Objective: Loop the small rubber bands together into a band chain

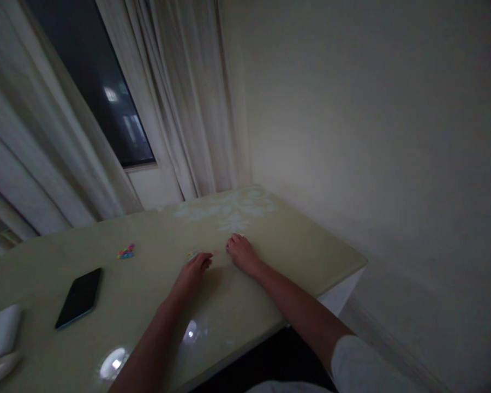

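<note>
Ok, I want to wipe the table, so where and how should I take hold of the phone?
Probably grip the phone across its middle by both long edges, the left hand coming down from the right. It lies flat, so only its thin edges offer a hold, and that hand is the nearer one.

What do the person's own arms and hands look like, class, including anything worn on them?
The left hand and right hand are ungloved. A pale, greyish-white short sleeve leaves the right forearm bare; no sleeve shows on the left arm. No watch, bracelet or marking can be made out. Whether the fingers wear rings is too small to tell.
</note>
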`<state>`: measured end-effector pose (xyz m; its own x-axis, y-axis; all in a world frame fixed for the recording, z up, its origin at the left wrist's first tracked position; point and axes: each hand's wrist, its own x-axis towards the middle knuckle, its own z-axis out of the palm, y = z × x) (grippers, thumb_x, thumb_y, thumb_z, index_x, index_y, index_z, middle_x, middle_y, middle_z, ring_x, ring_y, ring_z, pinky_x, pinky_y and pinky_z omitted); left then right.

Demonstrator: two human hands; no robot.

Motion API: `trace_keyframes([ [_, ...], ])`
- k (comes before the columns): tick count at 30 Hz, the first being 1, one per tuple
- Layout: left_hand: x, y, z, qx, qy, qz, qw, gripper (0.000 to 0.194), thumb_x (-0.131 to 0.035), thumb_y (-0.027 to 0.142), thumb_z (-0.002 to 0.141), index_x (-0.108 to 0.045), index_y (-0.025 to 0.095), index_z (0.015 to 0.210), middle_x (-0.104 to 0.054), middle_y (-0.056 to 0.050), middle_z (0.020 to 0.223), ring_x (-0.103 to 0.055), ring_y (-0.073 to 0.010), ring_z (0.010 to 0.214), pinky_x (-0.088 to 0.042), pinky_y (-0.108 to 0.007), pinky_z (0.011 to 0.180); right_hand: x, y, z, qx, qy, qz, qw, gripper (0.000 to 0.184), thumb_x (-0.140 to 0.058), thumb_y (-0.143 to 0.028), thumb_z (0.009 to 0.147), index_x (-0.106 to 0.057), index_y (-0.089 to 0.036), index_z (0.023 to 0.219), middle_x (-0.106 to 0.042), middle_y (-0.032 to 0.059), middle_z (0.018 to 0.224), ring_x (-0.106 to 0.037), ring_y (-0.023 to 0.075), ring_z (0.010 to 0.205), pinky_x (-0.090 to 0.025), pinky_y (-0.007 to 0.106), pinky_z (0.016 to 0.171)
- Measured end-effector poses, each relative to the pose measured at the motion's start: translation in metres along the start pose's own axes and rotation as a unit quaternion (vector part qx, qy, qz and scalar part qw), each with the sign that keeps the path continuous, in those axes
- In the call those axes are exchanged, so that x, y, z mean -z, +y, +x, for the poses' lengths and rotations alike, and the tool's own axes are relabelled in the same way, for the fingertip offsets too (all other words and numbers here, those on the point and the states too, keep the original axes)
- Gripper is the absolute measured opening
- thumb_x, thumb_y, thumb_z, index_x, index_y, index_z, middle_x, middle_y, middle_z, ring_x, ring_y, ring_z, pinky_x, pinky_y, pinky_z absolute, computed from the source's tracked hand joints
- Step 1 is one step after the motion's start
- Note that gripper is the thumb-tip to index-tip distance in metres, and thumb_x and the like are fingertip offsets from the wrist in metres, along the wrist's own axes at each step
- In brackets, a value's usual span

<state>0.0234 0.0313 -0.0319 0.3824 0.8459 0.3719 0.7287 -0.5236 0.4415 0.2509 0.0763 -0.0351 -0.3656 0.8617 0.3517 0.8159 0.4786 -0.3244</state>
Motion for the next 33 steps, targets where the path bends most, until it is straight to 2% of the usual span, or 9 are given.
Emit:
trace_keyframes([
  [6, 0.003, 0.002, -0.001, -0.034, 0.042, -0.026, 0.998, 0.022, -0.064, 0.035, 0.105, -0.07, 0.017, 0.115, -0.074, -0.006, 0.112, -0.072, -0.0211, 0.1, -0.061, -0.043, 0.091, 0.004, -0.018, -0.008, 0.019, 0.023, 0.089, 0.996, 0.013, -0.054, -0.017, 0.109, -0.067, -0.015, 0.108, -0.063, 0.0102, 0.111, -0.057, 0.0214, 0.107, -0.045, 0.035, 0.098],
  [11, 0.003, 0.005, -0.003, -0.058, 0.055, -0.039, 0.996, 0.022, -0.063, 0.035, 0.105, -0.07, 0.017, 0.114, -0.074, -0.006, 0.11, -0.072, -0.0204, 0.098, -0.061, -0.042, 0.089, 0.005, -0.036, -0.013, 0.041, 0.022, 0.159, 0.986, 0.007, -0.057, -0.019, 0.109, -0.064, -0.015, 0.108, -0.061, 0.007, 0.11, -0.058, 0.0175, 0.106, -0.046, 0.03, 0.097],
  [16, 0.002, 0.002, -0.002, -0.063, 0.072, -0.039, 0.995, 0.021, -0.064, 0.035, 0.105, -0.07, 0.017, 0.113, -0.074, -0.006, 0.11, -0.073, -0.0202, 0.097, -0.062, -0.042, 0.088, 0.007, -0.037, -0.017, 0.056, 0.003, 0.196, 0.979, 0.007, -0.057, -0.016, 0.107, -0.062, -0.017, 0.102, -0.061, 0.0053, 0.107, -0.059, 0.0172, 0.102, -0.047, 0.029, 0.094],
  [21, -0.001, -0.003, 0.001, -0.07, 0.098, -0.038, 0.992, 0.024, -0.065, 0.033, 0.104, -0.069, 0.018, 0.122, -0.072, -0.008, 0.123, -0.071, -0.0235, 0.109, -0.06, -0.047, 0.096, 0.007, -0.037, -0.018, 0.061, -0.003, 0.205, 0.977, 0.007, -0.057, -0.014, 0.106, -0.061, -0.018, 0.102, -0.059, 0.0051, 0.108, -0.058, 0.0179, 0.102, -0.046, 0.03, 0.095],
  [24, -0.002, -0.005, 0.001, -0.075, 0.109, -0.036, 0.991, 0.02, -0.066, 0.032, 0.103, -0.071, 0.017, 0.116, -0.071, -0.009, 0.128, -0.07, -0.0243, 0.113, -0.059, -0.048, 0.098, 0.006, -0.037, -0.018, 0.062, -0.001, 0.209, 0.976, 0.005, -0.058, -0.014, 0.106, -0.061, -0.018, 0.102, -0.059, 0.0049, 0.108, -0.058, 0.0181, 0.101, -0.046, 0.031, 0.095],
  [33, 0.0, -0.006, -0.003, -0.072, 0.09, -0.044, 0.992, 0.019, -0.064, 0.035, 0.104, -0.071, 0.017, 0.108, -0.074, -0.004, 0.103, -0.072, -0.0184, 0.091, -0.062, -0.039, 0.084, 0.006, -0.035, -0.018, 0.071, 0.012, 0.234, 0.97, 0.006, -0.059, -0.015, 0.106, -0.061, -0.018, 0.101, -0.058, 0.0042, 0.105, -0.058, 0.0183, 0.098, -0.048, 0.032, 0.092],
])
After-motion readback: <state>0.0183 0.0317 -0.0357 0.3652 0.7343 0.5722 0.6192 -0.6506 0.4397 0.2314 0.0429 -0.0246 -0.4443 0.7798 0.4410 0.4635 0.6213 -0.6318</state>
